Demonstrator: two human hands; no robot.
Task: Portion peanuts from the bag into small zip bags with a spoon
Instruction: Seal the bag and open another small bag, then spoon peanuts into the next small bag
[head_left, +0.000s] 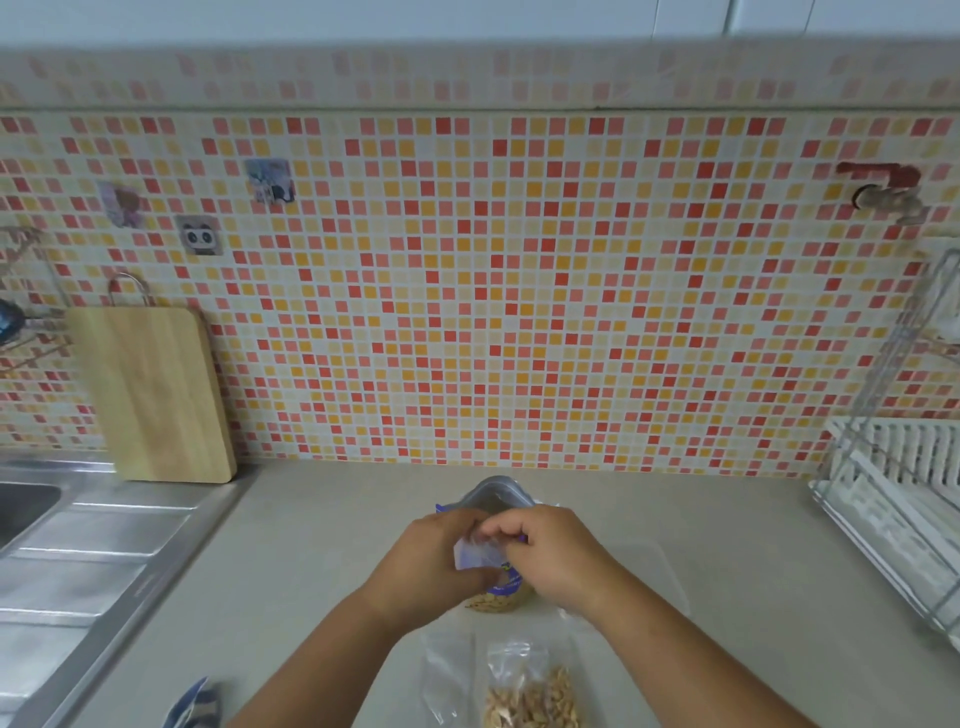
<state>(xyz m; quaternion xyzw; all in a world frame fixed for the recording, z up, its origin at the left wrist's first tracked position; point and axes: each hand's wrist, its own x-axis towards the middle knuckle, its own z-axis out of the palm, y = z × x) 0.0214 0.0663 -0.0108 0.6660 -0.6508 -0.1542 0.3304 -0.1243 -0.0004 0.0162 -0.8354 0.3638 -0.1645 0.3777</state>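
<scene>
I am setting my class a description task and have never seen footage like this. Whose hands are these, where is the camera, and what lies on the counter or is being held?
There is no machine here. A person is working with bare hands, and the one camera sits on their head, looking forward and down. The left hand and right hand together pinch a small zip bag in front of the open peanut bag, which stands on the counter. Nearer the person lies a filled zip bag with peanuts inside. A cutting board leans at the back. A sink is on the left and a dish rack on the right.
</scene>
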